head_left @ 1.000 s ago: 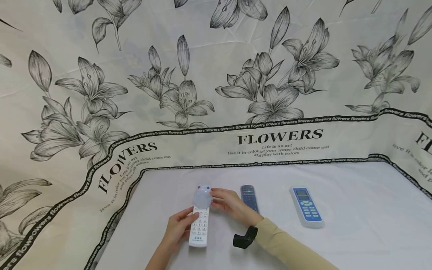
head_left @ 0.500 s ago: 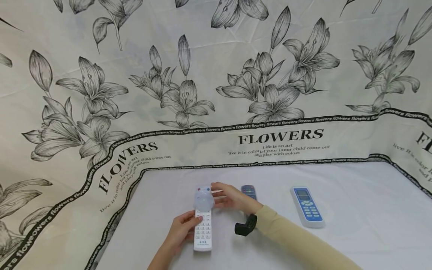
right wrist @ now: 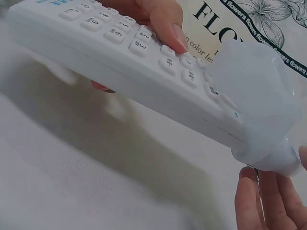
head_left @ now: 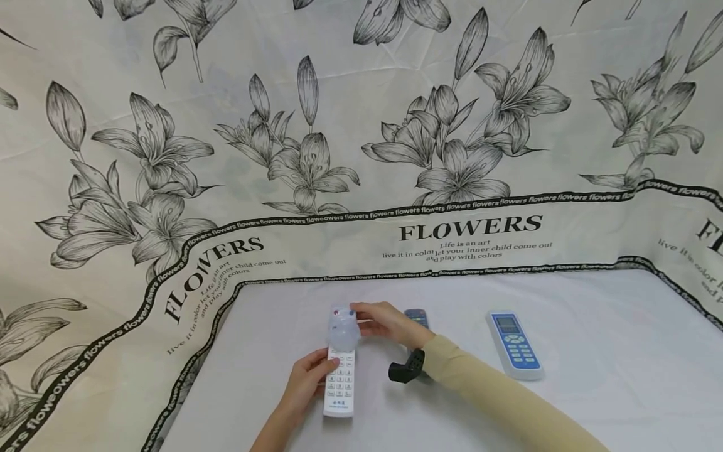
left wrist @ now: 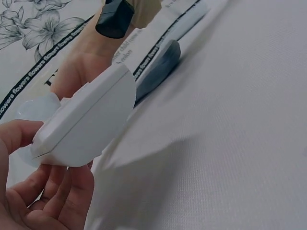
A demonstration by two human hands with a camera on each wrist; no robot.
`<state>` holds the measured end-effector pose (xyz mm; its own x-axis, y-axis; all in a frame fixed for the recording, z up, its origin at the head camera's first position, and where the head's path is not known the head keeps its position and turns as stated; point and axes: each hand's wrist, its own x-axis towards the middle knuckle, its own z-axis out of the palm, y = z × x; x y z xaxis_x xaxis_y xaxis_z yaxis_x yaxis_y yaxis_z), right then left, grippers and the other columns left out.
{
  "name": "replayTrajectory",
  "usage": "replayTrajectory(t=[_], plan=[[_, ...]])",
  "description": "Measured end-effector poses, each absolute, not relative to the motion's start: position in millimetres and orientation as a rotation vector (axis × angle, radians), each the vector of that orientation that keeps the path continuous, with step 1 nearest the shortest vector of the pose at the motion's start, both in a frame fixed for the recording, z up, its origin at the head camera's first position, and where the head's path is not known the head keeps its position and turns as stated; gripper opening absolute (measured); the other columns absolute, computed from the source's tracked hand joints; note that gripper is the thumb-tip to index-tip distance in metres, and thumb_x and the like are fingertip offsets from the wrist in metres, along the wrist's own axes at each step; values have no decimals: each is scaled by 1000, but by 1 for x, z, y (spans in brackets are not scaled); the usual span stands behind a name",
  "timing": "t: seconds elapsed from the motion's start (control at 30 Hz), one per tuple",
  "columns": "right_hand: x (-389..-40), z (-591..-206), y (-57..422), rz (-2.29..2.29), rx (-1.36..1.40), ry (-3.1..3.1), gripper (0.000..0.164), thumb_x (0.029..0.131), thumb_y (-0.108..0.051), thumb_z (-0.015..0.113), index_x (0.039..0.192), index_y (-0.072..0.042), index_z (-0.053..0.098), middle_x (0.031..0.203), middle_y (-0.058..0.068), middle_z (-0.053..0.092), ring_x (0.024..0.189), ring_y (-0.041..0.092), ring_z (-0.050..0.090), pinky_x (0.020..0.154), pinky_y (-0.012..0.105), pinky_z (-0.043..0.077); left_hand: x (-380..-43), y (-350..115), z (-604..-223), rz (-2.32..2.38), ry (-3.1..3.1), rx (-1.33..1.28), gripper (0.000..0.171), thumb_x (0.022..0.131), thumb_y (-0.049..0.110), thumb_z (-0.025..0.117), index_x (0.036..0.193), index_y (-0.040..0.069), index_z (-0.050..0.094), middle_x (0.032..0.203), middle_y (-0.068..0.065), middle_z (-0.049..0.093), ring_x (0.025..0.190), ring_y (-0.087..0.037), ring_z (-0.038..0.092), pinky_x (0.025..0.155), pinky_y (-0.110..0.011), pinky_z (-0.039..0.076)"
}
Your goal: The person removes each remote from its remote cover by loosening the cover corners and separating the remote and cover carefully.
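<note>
A white remote control (head_left: 340,389) with several rows of buttons is held above the white tabletop. My left hand (head_left: 305,380) grips its left side, thumb on the buttons and fingers underneath, as the left wrist view shows. Around the remote's upper end bunches a translucent bluish soft cover (right wrist: 261,100). My right hand (head_left: 390,323) holds the cover at that end from the right side. In the right wrist view its fingers (right wrist: 273,196) lie under the bunched cover, with the thumb just at the frame's edge. Red and blue spots show near the remote's top.
A dark remote (head_left: 417,317) lies behind my right wrist, partly hidden by it. Farther right rests a blue-faced remote (head_left: 515,345) with a small screen. A black wrist camera (head_left: 407,367) hangs from my right wrist. A flower-printed cloth (head_left: 316,245) rises behind the white tabletop (head_left: 599,376).
The white remote and both hands have shifted slightly right. My right hand has moved up a little along the remote's top end, and its arm now covers more of the dark remote.
</note>
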<state>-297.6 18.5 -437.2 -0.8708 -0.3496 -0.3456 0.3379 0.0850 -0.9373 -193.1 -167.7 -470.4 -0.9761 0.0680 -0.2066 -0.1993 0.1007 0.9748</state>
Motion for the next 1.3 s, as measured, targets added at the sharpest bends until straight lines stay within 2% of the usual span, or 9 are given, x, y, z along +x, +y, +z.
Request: replayTrajectory(t=[0.27, 0.57, 0.93, 1.13, 1.3], plan=[[-304, -439, 16, -1914, 37, 1868, 42, 94, -24, 59, 125, 3, 57, 122, 18, 61, 90, 14, 62, 75, 22, 54, -196, -162, -470, 1932, 2228, -129, 65, 88, 32, 68, 136, -6, 47, 108, -6, 69, 77, -8, 63, 63, -24, 53], [-312, -441, 25, -1979, 59, 1862, 32, 91, -12, 60, 117, 7, 60, 109, 14, 67, 89, 14, 64, 82, 25, 55, -202, -156, -473, 1881, 2277, -141, 63, 85, 27, 71, 134, -6, 49, 105, -8, 68, 76, -9, 63, 62, -26, 54], [-317, -433, 27, -1914, 51, 2012, 30, 90, -10, 61, 114, 8, 64, 91, 4, 70, 75, 7, 64, 84, 28, 56, -205, -145, -476, 1876, 2275, -112, 60, 87, 22, 69, 134, -9, 48, 104, -9, 66, 76, -9, 63, 64, -25, 55], [-317, -432, 27, -1908, 12, 2059, 27, 89, -11, 62, 108, 8, 66, 89, 5, 71, 75, 8, 65, 83, 28, 57, -202, -148, -472, 1831, 2324, -98, 61, 87, 23, 69, 135, -8, 47, 105, -10, 62, 77, -9, 61, 64, -25, 54], [-317, -429, 28, -1873, -15, 2101, 28, 90, -13, 62, 110, 6, 67, 97, 10, 72, 78, 8, 66, 84, 29, 56, -197, -145, -467, 1832, 2328, -108, 59, 87, 24, 69, 133, -8, 49, 103, -9, 61, 77, -9, 60, 64, -25, 53]])
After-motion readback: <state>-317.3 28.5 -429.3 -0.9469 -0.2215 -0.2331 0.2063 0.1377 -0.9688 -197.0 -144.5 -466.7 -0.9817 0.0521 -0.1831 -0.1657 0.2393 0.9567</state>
